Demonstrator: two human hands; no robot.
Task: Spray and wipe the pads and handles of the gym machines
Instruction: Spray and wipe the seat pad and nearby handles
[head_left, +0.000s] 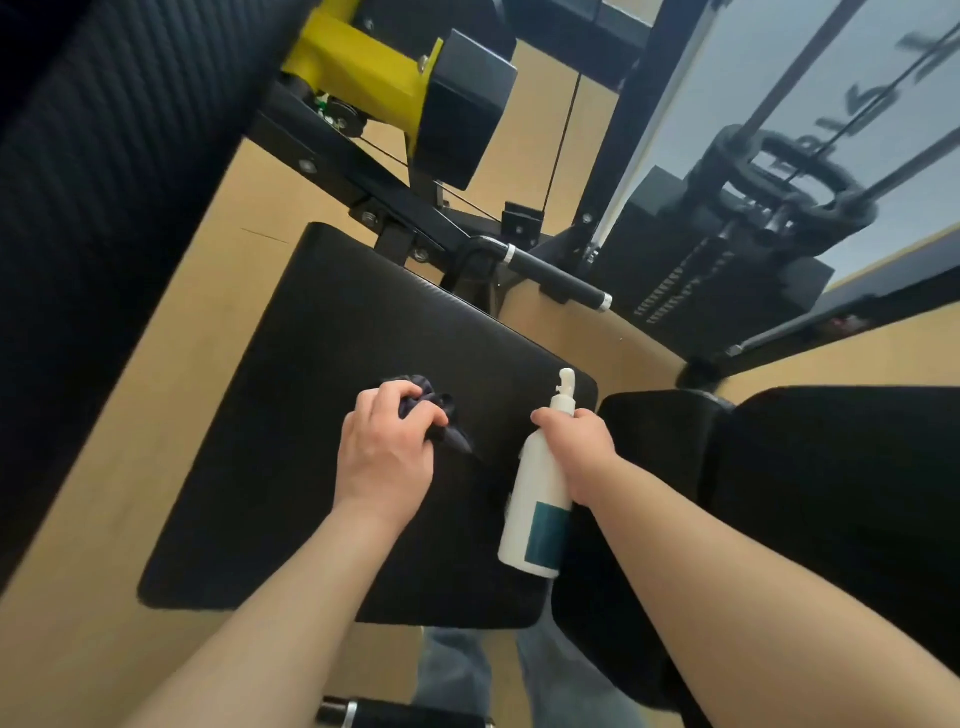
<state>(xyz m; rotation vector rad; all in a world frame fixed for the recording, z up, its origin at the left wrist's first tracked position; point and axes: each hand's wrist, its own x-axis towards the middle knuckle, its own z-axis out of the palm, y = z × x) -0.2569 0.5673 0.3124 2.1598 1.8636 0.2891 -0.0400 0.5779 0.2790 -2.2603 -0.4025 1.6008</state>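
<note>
A black seat pad of a gym machine fills the middle of the head view. My left hand grips a bunched dark cloth and presses it onto the pad near its right side. My right hand holds a white spray bottle with a teal label, nozzle up, over the pad's right edge. A black handle with silver end rings sticks out beyond the pad's far edge.
A second black pad lies to the right. A ribbed black pad rises at the left. Behind are a yellow machine arm, a weight stack and cables. Another handle shows at the bottom, above the tan floor.
</note>
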